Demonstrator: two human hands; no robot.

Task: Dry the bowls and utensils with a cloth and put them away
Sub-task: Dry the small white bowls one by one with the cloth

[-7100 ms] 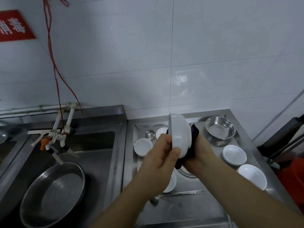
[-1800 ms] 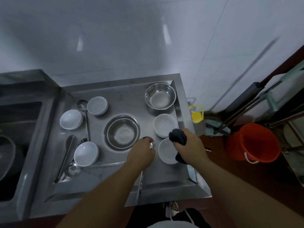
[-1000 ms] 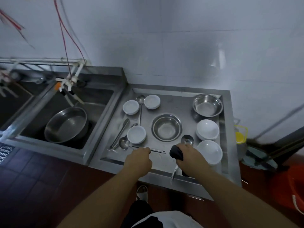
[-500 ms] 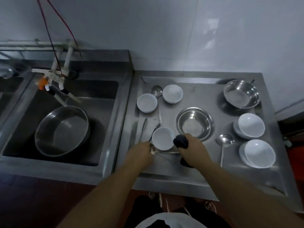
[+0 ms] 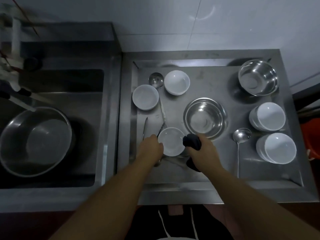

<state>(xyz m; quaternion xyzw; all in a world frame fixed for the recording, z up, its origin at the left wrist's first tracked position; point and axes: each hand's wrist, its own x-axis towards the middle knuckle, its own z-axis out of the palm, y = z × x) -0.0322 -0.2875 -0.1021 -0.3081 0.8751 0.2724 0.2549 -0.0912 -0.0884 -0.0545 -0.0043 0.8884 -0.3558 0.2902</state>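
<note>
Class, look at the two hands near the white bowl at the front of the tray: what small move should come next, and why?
Probably lift the white bowl: the left hand touches its rim and the right hand grips the dark cloth beside it, ready to wipe.

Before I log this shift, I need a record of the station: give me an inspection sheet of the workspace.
Surface: steel drainboard, dim light; wetness cannot be told.
Job's things: white bowl between the hands; two white bowls at back left; two stacks of white bowls at right; two steel bowls; ladle, spoon, more utensils by the left hand.
Clutter: steel basin in the sink.
Hands: left hand at the near bowl's rim, grip unclear; right hand grips a dark cloth.
Cables: red cord at upper left, blurred.
Surroundings: white tiled wall; orange object at right edge.
</note>
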